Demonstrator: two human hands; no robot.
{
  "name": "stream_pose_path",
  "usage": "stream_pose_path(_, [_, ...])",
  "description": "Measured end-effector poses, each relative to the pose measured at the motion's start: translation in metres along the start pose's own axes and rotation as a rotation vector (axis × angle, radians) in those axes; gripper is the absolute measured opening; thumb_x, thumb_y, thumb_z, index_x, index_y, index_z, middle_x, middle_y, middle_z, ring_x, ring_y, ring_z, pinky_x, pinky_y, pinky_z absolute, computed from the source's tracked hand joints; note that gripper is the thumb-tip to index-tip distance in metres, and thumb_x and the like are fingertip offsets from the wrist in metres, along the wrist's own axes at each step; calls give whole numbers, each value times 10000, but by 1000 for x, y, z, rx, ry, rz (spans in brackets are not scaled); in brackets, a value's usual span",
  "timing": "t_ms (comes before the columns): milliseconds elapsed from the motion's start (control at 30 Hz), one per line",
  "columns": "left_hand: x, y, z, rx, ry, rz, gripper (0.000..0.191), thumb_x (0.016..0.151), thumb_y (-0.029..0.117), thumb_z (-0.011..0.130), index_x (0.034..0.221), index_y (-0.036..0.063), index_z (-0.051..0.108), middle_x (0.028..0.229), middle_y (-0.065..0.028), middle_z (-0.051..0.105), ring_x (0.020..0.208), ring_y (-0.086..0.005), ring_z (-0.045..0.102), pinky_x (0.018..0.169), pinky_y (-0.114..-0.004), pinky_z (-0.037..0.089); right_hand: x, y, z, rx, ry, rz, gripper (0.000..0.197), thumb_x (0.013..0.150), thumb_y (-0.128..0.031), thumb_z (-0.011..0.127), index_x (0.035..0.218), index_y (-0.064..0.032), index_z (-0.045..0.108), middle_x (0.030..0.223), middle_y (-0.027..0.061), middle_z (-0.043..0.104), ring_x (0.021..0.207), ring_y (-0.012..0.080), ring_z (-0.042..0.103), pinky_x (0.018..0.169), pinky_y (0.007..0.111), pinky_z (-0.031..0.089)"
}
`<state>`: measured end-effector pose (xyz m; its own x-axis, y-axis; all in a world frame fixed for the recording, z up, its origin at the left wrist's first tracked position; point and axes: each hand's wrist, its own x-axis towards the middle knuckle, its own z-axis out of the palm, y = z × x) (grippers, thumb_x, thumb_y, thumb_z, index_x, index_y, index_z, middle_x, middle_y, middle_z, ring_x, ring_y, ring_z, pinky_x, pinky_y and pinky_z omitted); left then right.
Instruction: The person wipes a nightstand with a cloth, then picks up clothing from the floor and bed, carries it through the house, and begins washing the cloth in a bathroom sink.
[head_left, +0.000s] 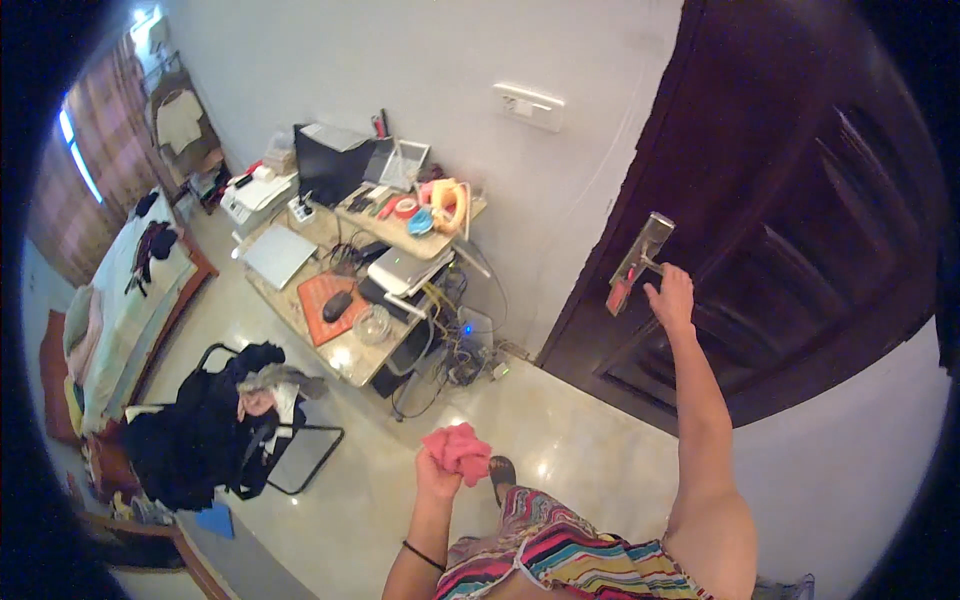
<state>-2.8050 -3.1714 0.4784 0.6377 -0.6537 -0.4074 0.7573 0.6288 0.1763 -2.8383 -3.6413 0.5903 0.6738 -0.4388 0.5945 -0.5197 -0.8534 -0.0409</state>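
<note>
My left hand (439, 477) is shut on a crumpled pink cloth (459, 452), held over the tiled floor in front of my striped clothing. Farther right, my right hand (673, 296) grips the lever handle (651, 264) of a dark wooden door (742, 225), its fingers over the lever's end and the thumb below. The handle's metal backplate (654, 231) is mounted near the door's edge. Something pink and red (619, 295) shows on the lower end of this plate; I cannot tell what it is. The door appears shut against its frame.
A desk (352, 360) holds a monitor (330, 161), a mouse (337, 306), a glass ashtray (373, 324) and a router (405, 271). Cables (450, 367) hang beside it to the floor. A chair (322, 465) piled with dark clothes (202, 427) stands left, before a bed (135, 300).
</note>
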Motion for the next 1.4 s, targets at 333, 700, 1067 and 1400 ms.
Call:
stream_pose_path(333, [78,-58,67,266,-11,-198,298,802,233,451,981,3,518,939,-136,574,861,-283,581,739,-389,484,52,12,70,-50,-312,224,294,727,-330,589,716,-40,628,711,168,623,702,366,600,665,462,462])
stream_pose_path(700, [151,-83,148,720,-231,21,241,770,86,514,1006,44,537,956,-97,577,891,-237,570,732,-360,487,35,19,110,195,-170,535,339,722,-370,549,701,-38,615,696,166,601,705,370,576,631,440,432])
stream_pose_path(1067, [209,-61,229,1004,-262,71,372,712,22,586,1079,52,534,1030,-83,562,921,-161,537,806,-283,434,-25,-29,39,144,-245,397,310,704,-350,588,598,-59,591,615,173,573,628,345,576,557,432,432])
stream_pose_path(1400, [177,-27,171,1282,-666,-301,470,722,88,585,1173,43,461,1141,-129,522,1053,-232,501,891,-341,404,-173,-96,-81,-173,-67,396,566,612,-148,638,1129,-20,448,1159,184,461,1089,368,412,937,437,308])
